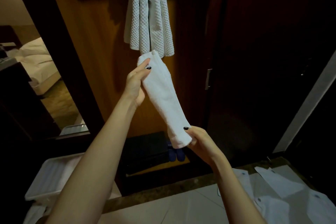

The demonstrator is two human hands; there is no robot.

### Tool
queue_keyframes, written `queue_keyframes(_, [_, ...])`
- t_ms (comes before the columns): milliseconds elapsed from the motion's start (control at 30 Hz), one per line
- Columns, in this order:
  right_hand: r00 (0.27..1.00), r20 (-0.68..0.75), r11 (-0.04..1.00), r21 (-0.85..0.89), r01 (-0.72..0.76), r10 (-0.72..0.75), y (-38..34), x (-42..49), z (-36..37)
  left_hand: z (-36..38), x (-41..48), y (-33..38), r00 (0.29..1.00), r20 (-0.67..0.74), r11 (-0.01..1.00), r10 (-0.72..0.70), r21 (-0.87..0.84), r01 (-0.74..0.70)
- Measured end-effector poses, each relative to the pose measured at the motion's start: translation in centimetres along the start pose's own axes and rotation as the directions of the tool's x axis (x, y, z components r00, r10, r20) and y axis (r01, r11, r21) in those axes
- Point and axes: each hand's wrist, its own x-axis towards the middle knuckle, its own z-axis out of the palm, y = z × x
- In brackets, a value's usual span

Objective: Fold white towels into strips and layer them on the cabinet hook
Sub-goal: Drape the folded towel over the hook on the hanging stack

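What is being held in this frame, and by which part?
A folded white towel strip, by its two ends: the left hand grips the upper end, the right hand pinches the lower end.

No legible text or labels

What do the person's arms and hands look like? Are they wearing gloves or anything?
No gloves! The left forearm and right forearm have no sleeves, watch or bracelets showing. The left hand and right hand show no rings that I can see. The thumbnails are painted with dark, almost black polish that looks a bit shiny.
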Motion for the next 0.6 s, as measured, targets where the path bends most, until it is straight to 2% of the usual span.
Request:
queue_keyframes(133, [0.986,-0.147,0.974,-0.221,0.048,-0.082,0.1,0.5,-1.0,-1.7,0.4,-0.6,0.989,-0.139,0.998,0.046,0.052,-0.039])
queue_keyframes(300, [0.954,-0.168,0.880,-0.452,0.150,-0.249,-0.5,0.5,-0.4,-3.4,0.2,-2.8,0.950,-0.277,0.971,0.144,0.224,-0.081])
queue_keyframes(400, [0.933,-0.210,0.865,-0.474,0.163,-0.291,-0.9,0.4,-0.6,-4.5,0.0,-4.1,0.931,-0.326,0.961,0.166,0.266,-0.078])
queue_keyframes(467, [0.913,-0.266,0.879,-0.446,0.168,-0.310,-0.7,0.5,-0.9,-5.1,-0.2,-5.0,0.921,-0.356,0.967,0.157,0.244,-0.071])
queue_keyframes(600, [0.857,-0.382,0.835,-0.541,0.096,-0.347,-0.2,1.2,-1.6,-5.9,-0.8,-7.0,0.919,-0.383,0.986,0.097,0.166,-0.035])
